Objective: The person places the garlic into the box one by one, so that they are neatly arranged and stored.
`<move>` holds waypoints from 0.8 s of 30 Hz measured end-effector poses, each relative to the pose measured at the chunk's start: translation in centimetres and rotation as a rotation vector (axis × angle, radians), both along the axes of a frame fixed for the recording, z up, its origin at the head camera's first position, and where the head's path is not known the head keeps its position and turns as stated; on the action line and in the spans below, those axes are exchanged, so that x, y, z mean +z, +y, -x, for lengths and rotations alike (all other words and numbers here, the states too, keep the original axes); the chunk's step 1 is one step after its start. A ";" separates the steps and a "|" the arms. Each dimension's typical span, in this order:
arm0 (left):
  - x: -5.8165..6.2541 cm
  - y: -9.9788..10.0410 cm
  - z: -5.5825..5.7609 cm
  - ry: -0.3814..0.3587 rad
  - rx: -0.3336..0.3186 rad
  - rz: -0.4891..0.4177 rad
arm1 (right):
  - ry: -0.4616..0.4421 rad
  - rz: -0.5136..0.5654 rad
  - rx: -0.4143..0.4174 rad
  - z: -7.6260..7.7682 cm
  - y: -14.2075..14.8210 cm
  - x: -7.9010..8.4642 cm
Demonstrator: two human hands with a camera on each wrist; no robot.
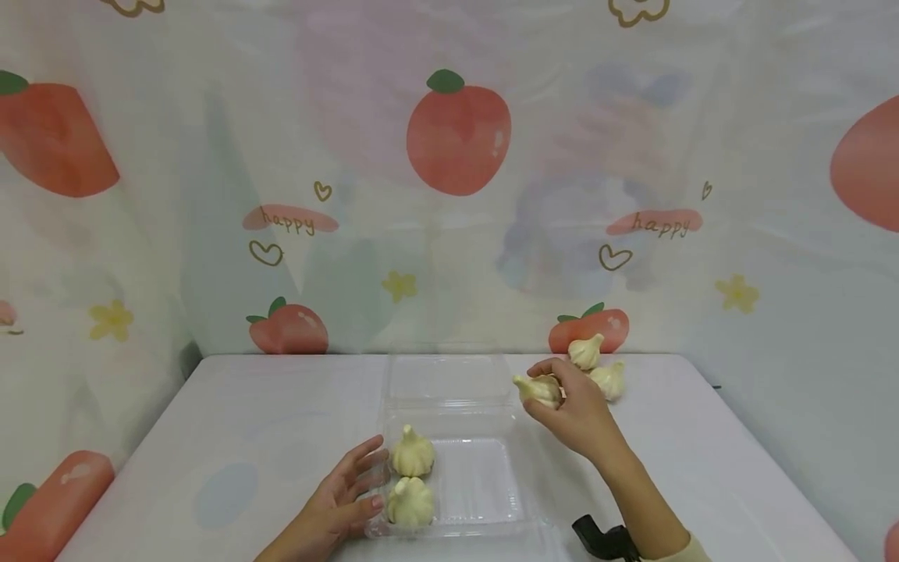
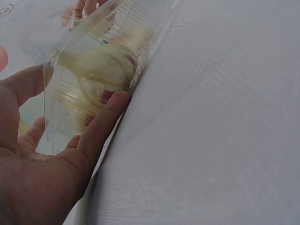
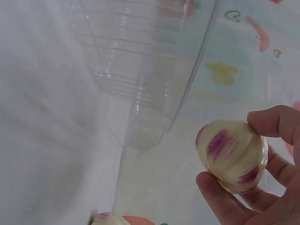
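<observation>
My right hand [image 1: 572, 406] holds a garlic bulb [image 1: 539, 390] between thumb and fingers, above the table to the right of a clear plastic container [image 1: 485, 524]. Purple streaks mark the held garlic bulb [image 3: 232, 154] in the right wrist view. Two more pale garlic bulbs, a far one [image 1: 412, 453] and a near one [image 1: 410, 502], sit one behind the other along the container's left side. My left hand [image 1: 342, 499] rests its fairly straight, spread fingers against the container's left wall. Through that wall the bulbs show blurred in the left wrist view.
Two other garlic bulbs, one behind [image 1: 586, 352] and one in front [image 1: 608, 381], lie at the back right, just beyond my right hand. The container's clear lid [image 1: 445, 380] lies opened toward the back. A patterned cloth [image 1: 449, 257] hangs behind the white table [image 1: 281, 414].
</observation>
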State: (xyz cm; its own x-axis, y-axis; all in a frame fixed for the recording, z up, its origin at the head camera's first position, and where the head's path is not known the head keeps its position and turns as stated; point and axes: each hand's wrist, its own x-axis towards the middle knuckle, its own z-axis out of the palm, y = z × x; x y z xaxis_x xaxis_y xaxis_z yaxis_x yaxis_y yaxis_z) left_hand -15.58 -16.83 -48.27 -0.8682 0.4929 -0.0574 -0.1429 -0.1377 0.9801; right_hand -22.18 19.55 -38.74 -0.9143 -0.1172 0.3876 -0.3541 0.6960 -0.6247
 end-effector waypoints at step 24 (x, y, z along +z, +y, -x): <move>0.3 -0.2 -0.1 0.003 -0.017 -0.005 | -0.013 -0.046 0.155 -2.5 -3.1 0.7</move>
